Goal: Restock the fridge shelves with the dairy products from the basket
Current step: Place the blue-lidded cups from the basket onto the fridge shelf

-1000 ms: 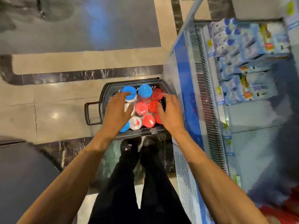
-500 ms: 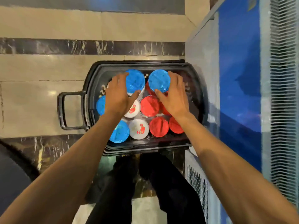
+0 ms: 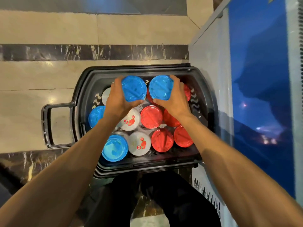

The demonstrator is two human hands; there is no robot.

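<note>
The left hand (image 3: 117, 102) grips a blue-lidded tub (image 3: 134, 88), fingers curled on its far side and the thumb below it. The right hand (image 3: 176, 99) holds a second blue-lidded tub (image 3: 161, 87) the same way, just beside the first. Both tubs are over the black basket (image 3: 164, 70), probably a little above the red-lidded tubs (image 3: 151, 116) near the wrists.

The 2 forearms (image 3: 82, 161) are bare, and black trousers (image 3: 172, 202) cover the 2 legs.
</note>
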